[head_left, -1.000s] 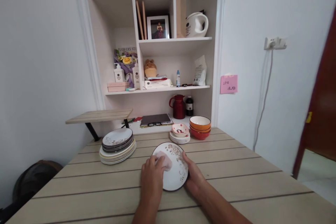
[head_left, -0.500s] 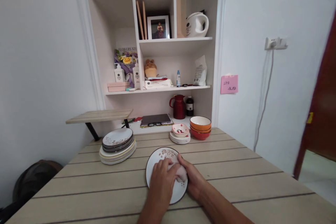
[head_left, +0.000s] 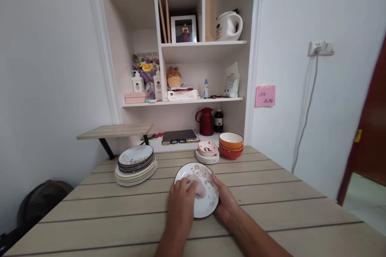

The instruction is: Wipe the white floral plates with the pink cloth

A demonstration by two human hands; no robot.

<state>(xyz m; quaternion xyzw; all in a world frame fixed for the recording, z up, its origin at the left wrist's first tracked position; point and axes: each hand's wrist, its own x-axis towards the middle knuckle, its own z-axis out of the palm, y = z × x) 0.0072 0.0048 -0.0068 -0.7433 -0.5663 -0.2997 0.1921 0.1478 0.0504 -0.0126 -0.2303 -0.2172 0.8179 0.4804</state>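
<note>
A white plate (head_left: 208,208) with a dark rim and brown flower pattern is held tilted above the slatted table. My right hand (head_left: 225,200) grips its right edge, thumb on the upper face and fingers underneath. Pressed against the left part of the plate is a pale pink cloth (head_left: 199,188), bunched under the closed fingers of my left hand (head_left: 182,198). Part of the cloth is hidden by those fingers.
At the left stands a stack of plates (head_left: 135,156). Behind the held plate are small dishes (head_left: 207,148) and stacked orange and red bowls (head_left: 230,144). A red jug (head_left: 206,121) and a laptop (head_left: 179,135) sit further back, below the shelves. A small raised wooden stand (head_left: 114,130) is at the back left.
My left hand has slid the cloth from the right side of the plate to its left side. The plate has shifted slightly up and right, and my right hand still holds its edge.
</note>
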